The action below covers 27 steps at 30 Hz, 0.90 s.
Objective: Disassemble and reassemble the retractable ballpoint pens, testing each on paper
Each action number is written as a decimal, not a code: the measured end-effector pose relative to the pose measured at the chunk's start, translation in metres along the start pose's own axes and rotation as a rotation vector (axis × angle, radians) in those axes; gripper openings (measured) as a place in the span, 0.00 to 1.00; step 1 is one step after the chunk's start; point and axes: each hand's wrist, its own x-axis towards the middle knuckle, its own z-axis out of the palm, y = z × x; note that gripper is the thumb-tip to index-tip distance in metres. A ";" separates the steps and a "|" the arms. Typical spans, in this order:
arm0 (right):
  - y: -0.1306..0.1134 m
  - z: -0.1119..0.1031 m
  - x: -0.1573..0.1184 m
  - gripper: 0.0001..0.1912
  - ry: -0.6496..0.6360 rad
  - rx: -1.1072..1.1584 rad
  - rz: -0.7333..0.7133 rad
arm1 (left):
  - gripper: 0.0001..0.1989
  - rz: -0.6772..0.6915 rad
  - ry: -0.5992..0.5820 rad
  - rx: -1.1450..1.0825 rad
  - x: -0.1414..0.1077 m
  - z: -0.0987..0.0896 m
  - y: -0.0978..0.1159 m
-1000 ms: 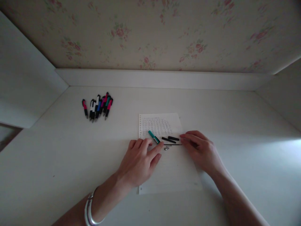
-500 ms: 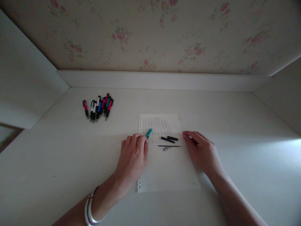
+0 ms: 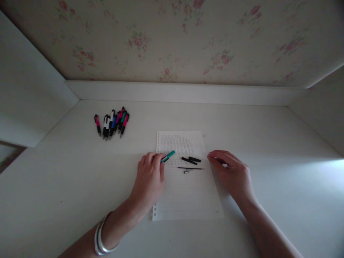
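A sheet of lined paper [image 3: 188, 200] with handwriting on its upper part lies on the white table. My left hand [image 3: 151, 172] is closed on a green pen barrel [image 3: 170, 154] at the paper's left side. Two short black pen parts [image 3: 195, 159] lie on the writing, one touching the other. Just below them are a thin dark refill [image 3: 190, 168] and a small silver tip [image 3: 186, 172]. My right hand [image 3: 232, 172] is at the paper's right edge, thumb and forefinger pinched together; what is between them is too small to make out.
Several pens [image 3: 114, 123] with pink, white, blue, purple and green barrels lie in a group at the back left of the table [image 3: 67, 172]. A low white ledge [image 3: 182, 93] runs along the flowered wall.
The paper and the parts on it have shifted slightly left. My left hand has moved a little left, and the green barrel has tilted flatter, with more of it showing.
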 end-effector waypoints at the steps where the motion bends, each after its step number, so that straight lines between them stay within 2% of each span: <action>1: 0.000 0.001 0.000 0.10 -0.002 0.020 -0.004 | 0.13 -0.002 0.012 -0.029 0.000 0.000 -0.001; 6: -0.005 0.003 -0.002 0.10 -0.018 0.093 -0.028 | 0.14 -0.008 0.079 -0.186 0.001 -0.002 -0.003; 10: -0.012 0.002 -0.006 0.08 -0.052 0.167 -0.051 | 0.10 0.021 0.074 -0.305 -0.003 -0.010 0.010; 12: -0.016 0.001 -0.008 0.06 -0.066 0.268 0.003 | 0.10 0.024 -0.010 -0.464 -0.008 -0.014 0.020; 15: -0.020 0.002 -0.011 0.09 -0.054 0.462 0.165 | 0.10 -0.038 -0.226 -0.781 -0.015 -0.017 0.032; 19: -0.022 0.002 -0.013 0.07 -0.072 0.622 0.281 | 0.11 -0.139 -0.446 -0.944 -0.016 -0.017 0.037; 23: -0.022 0.000 -0.018 0.07 -0.118 0.728 0.290 | 0.13 -0.245 -0.489 -1.004 -0.011 -0.018 0.036; 27: -0.023 0.001 -0.023 0.09 -0.135 0.817 0.290 | 0.14 -0.235 -0.508 -0.986 -0.009 -0.020 0.036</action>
